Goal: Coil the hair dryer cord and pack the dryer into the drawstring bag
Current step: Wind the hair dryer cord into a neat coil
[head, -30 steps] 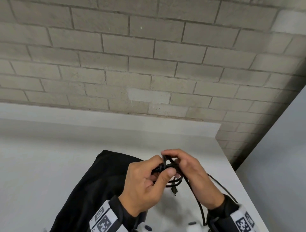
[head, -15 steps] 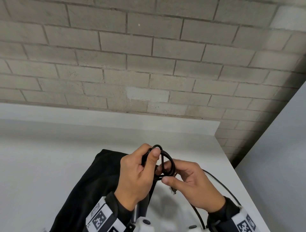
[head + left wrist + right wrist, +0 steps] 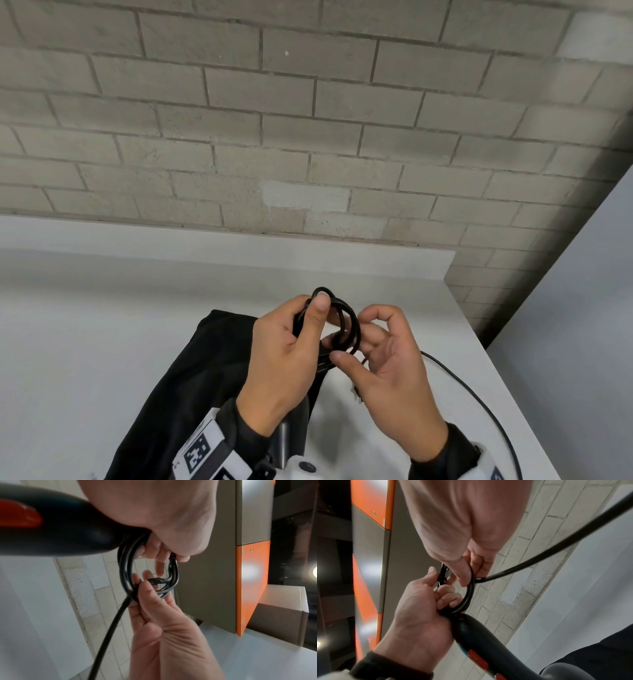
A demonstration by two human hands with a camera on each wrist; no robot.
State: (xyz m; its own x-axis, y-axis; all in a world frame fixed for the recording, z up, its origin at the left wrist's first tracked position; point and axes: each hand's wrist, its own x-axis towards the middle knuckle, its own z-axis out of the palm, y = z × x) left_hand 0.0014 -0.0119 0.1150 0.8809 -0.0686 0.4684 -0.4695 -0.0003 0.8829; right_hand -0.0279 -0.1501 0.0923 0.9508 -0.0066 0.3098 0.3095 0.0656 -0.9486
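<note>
The black cord (image 3: 346, 320) is wound into a small coil held above the table. My left hand (image 3: 315, 318) grips the coil (image 3: 123, 566) together with the end of the dryer handle (image 3: 65, 534), thumb pressed on top. The handle (image 3: 476, 639) is black with orange buttons. My right hand (image 3: 346, 349) pinches the coil's lower side with thumb and forefinger, the other fingers spread. The plug (image 3: 443, 573) sticks out between the two hands. Loose cord (image 3: 479, 401) trails off to the right. The black drawstring bag (image 3: 191, 394) lies flat on the table under my left arm.
The white table (image 3: 85, 342) runs back to a grey brick wall (image 3: 308, 137). Its right edge (image 3: 496, 370) is close to my right hand, with a grey panel beyond. The wrist views show an orange and grey cabinet (image 3: 248, 574) overhead.
My right hand came off the top of the coil after laying a loop and now pinches its lower side. My left thumb has shifted up onto the coil's top. Both hands rose slightly.
</note>
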